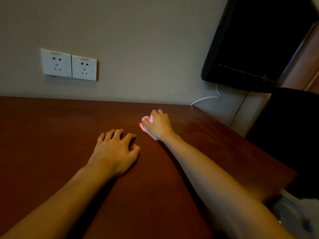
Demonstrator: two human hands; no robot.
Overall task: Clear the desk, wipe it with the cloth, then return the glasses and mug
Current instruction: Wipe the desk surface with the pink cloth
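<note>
Although small marks can be made out along the double wall socket (68, 65), none can be read. Below it, the reddish-brown desk (43, 135) runs up to the wall, and much bare surface is seen on its left side. Near the middle, the left hand (115, 151) is rested on the wood with fingers spread and lightly bent, nothing held. Just right of it, the pink cloth (146, 121) is gripped in the curled right hand (158, 125) and pressed to the desk, near the back right corner. A dark screen (255, 40) is mounted beyond the desk's right edge.
</note>
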